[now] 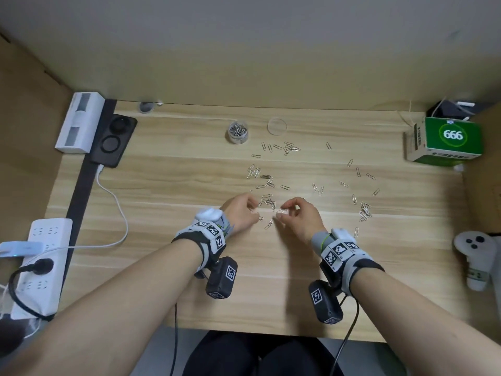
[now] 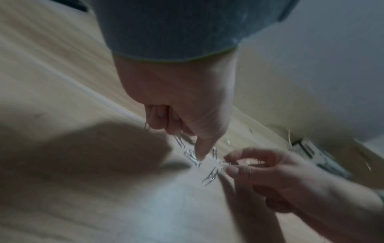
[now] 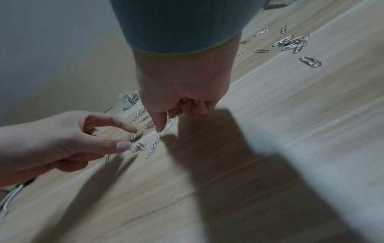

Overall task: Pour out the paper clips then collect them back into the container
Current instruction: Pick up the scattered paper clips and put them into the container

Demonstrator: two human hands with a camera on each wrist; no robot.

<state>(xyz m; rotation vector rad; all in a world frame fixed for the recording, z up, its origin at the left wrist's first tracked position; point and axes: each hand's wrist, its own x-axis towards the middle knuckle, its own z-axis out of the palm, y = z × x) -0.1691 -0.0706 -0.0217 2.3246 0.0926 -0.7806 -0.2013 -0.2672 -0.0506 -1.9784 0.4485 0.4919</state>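
Silver paper clips (image 1: pixel 267 200) lie scattered over the wooden table (image 1: pixel 168 280). A clear round container (image 1: pixel 238 132) holding several clips stands at the back, its lid (image 1: pixel 277 126) lying to its right. My left hand (image 1: pixel 256 211) hovers low at the near edge of the central heap. Its fingers are curled round a few clips (image 2: pixel 146 127) that poke out below, while its thumb (image 2: pixel 199 154) points down at a clip on the table. Just to the right, my right hand (image 1: pixel 280 213) pinches one clip (image 1: pixel 281 211) between thumb and forefinger (image 2: pixel 232 171).
More clips lie in a cluster at the right (image 1: pixel 364 211) and near the container (image 1: pixel 290 147). A green box (image 1: pixel 450 139) stands at the back right and a white controller (image 1: pixel 477 256) at the right edge. Power strips (image 1: pixel 40 264) and cables occupy the left.
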